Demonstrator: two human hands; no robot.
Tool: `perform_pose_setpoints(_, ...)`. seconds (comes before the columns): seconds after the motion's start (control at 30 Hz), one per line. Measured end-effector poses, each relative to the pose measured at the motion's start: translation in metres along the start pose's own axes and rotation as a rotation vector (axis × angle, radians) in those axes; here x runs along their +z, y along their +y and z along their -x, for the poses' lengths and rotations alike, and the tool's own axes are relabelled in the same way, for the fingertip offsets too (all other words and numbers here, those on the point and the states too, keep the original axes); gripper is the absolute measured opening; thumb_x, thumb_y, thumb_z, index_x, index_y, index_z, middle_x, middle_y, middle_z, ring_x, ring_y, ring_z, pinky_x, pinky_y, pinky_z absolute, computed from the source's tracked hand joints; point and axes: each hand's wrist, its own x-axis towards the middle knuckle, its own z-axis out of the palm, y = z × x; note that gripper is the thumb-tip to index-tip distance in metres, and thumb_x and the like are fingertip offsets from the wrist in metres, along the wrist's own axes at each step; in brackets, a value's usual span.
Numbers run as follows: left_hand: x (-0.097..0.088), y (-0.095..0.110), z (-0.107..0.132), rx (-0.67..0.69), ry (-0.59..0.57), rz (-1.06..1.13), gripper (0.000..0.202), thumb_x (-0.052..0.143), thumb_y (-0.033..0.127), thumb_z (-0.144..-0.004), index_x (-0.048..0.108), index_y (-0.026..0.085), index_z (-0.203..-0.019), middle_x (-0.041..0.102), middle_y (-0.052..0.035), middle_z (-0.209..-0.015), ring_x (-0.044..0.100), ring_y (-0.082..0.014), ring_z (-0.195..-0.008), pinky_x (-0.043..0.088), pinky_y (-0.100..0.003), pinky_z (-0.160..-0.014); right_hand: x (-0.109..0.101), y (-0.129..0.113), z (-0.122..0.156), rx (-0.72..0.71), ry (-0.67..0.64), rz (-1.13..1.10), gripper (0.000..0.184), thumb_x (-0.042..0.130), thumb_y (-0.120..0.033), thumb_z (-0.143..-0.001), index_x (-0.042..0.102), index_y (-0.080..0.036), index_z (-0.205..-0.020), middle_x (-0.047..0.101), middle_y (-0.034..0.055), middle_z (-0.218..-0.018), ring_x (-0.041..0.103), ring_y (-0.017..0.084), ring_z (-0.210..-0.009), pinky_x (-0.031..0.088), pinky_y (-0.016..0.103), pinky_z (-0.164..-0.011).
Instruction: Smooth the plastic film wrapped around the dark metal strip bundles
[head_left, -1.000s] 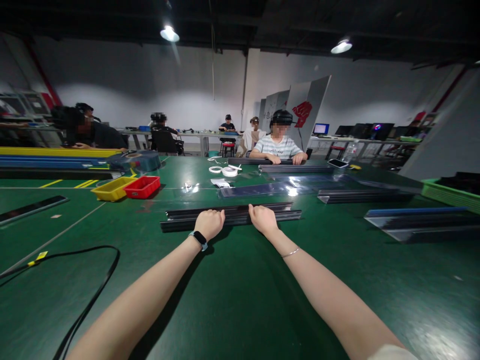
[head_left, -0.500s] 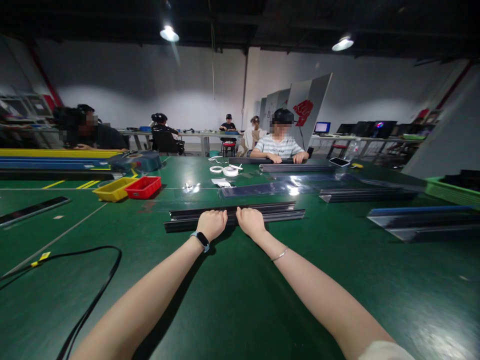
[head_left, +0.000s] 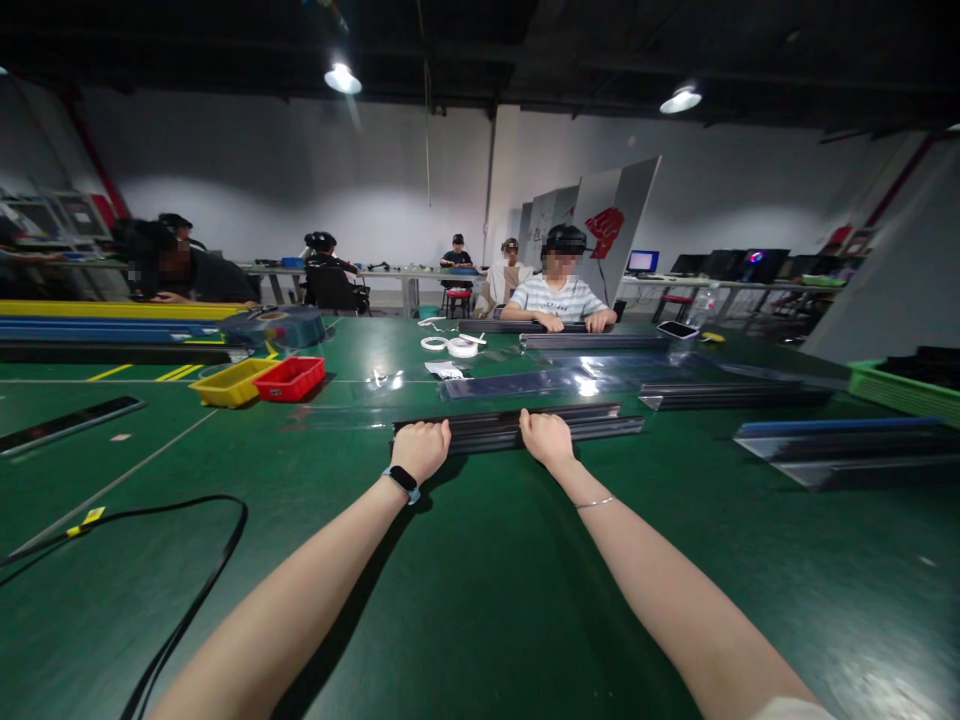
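Note:
A stack of long dark strips (head_left: 592, 423) lies across the green table (head_left: 480, 600) in front of me. My left hand (head_left: 421, 447) is closed on the near edge of the stack close to its left end. My right hand (head_left: 547, 438) is closed on the same stack a little to the right. Both arms reach straight forward. A watch sits on my left wrist and a thin bracelet on my right.
A yellow tray (head_left: 229, 381) and a red tray (head_left: 292, 376) stand at the left. A black cable (head_left: 187, 590) loops on the near left. More strip stacks (head_left: 840, 445) lie at the right. Tape rolls (head_left: 450, 344) sit further back. A person (head_left: 559, 290) sits opposite.
The stack of strips has slid to the right under my hands. My right hand has moved right along it, away from my left hand.

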Motion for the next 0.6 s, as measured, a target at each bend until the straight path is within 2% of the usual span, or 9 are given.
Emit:
perform_pose_setpoints(0.33,0.0,0.0,-0.001,0.048,-0.04,0.0,0.052,0.022,0.031,-0.088,0.062,0.009,-0.062,0.062,-0.0125,-0.062,0.058,-0.0189,-0.062,0.039,-0.028,-0.058,0.0,-0.004,0.005,-0.019,0.028,0.017,0.051,0.027,-0.033,-0.087,0.064,-0.007,-0.065,0.063,0.0155,-0.066,0.059,0.019,-0.067,0.037,0.03,-0.072)
perform_pose_setpoints(0.47,0.001,0.0,-0.001,0.06,-0.045,-0.002,0.052,0.021,0.031,-0.088,0.061,0.01,-0.063,0.061,-0.0123,-0.063,0.058,-0.0192,-0.062,0.039,-0.029,-0.058,-0.008,-0.028,0.01,-0.061,0.021,-0.019,0.051,0.026,-0.036,-0.088,0.064,-0.01,-0.065,0.064,0.0126,-0.068,0.059,0.017,-0.068,0.037,0.026,-0.069)
perform_pose_setpoints(0.6,0.002,0.0,0.0,0.06,-0.044,-0.005,0.052,0.02,0.03,-0.088,0.062,0.01,-0.064,0.062,-0.0122,-0.064,0.058,-0.0196,-0.063,0.038,-0.029,-0.058,-0.012,-0.057,0.015,-0.186,-0.005,-0.068,0.051,0.024,-0.037,-0.089,0.065,-0.013,-0.069,0.064,0.0104,-0.069,0.059,0.015,-0.069,0.036,0.026,-0.071)
